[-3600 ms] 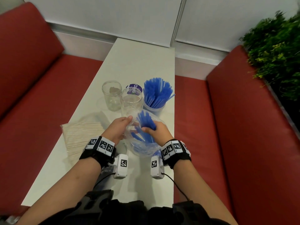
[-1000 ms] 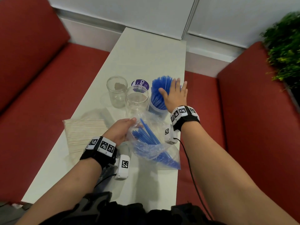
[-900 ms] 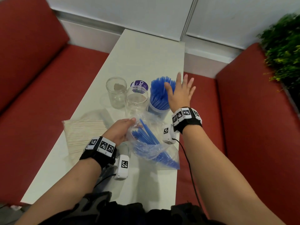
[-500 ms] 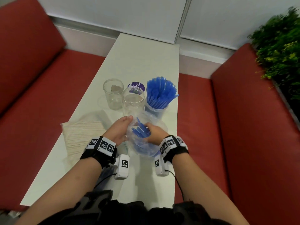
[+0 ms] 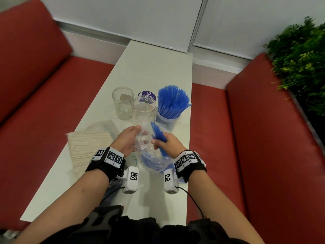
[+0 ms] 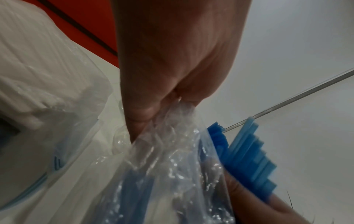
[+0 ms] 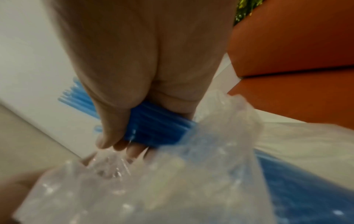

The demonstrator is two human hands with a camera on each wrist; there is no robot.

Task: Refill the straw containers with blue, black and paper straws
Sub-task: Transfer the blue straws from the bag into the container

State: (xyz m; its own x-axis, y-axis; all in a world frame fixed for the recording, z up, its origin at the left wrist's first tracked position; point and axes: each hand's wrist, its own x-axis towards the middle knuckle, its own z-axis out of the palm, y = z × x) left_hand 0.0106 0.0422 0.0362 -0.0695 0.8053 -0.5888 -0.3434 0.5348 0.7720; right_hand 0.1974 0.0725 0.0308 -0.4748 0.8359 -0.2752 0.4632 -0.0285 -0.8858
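The right hand (image 5: 168, 144) grips a bundle of blue plastic straws (image 5: 158, 132) in the clear plastic bag (image 5: 149, 161), which the left hand (image 5: 127, 140) pinches, apparently at its mouth. Their long axis points ahead toward the straw-filled clear container (image 5: 167, 121) just beyond.

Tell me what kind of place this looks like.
Probably a café or diner booth: red padded bench seats flank a narrow white table, and a container of blue straws stands there beside empty clear jars, with a leafy plant behind one bench.
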